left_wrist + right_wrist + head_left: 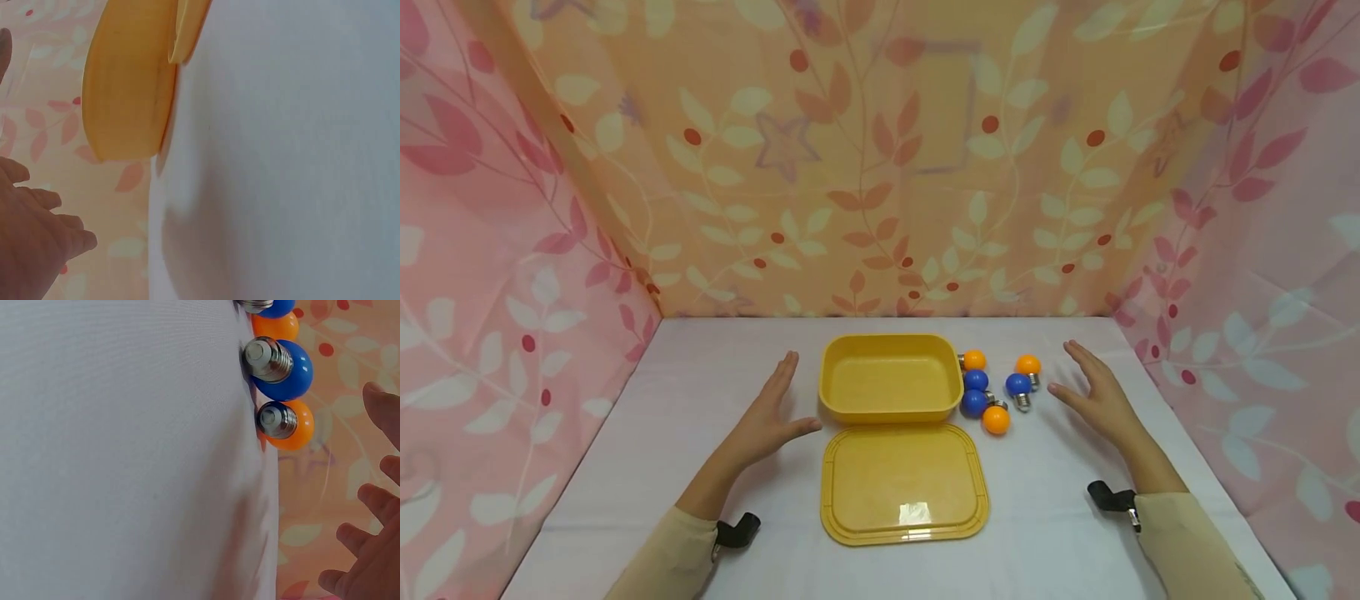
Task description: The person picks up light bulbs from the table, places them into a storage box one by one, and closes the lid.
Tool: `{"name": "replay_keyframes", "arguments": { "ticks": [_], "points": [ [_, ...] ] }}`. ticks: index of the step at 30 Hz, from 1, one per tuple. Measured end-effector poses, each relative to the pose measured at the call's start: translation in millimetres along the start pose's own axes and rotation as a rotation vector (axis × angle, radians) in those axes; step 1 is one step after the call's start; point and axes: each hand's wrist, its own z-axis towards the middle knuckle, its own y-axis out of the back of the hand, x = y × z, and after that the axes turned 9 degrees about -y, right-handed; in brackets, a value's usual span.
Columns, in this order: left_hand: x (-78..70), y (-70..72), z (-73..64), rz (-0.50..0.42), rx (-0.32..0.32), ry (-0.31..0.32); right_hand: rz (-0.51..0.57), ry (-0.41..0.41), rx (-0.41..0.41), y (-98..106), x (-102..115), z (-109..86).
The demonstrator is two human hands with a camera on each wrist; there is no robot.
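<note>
A yellow plastic box (891, 415) without its cover stands in the middle of the table, nothing inside it. Its flat yellow lid (902, 483) lies just in front. Several small light bulbs sit right of the box, among them an orange bulb (996, 420), a blue bulb (974, 403) and another blue bulb (294, 372) with a silver screw base. My left hand (767, 425) hovers left of the box, fingers extended, thumb pointing toward it, touching nothing. Beyond the bulbs on the right, my right hand (1101, 400) is held with fingers spread and holds nothing.
A white cloth covers the table (700, 350). Patterned curtains hang at the back (865, 208) and on both sides. Each wrist wears a small black camera, such as the left camera (739, 531).
</note>
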Motion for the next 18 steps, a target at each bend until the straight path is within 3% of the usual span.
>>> {"name": "replay_keyframes", "arguments": {
  "ticks": [11, 18],
  "points": [
    [0.9, -12.4, 6.3, -0.103, -0.013, 0.030, -0.024, -0.027, 0.102, -6, 5, 20.0],
    [5.1, -20.6, 8.0, -0.158, 0.007, 0.109, -0.011, -0.088, 0.204, -6, 3, 29.6]
  ]
}}
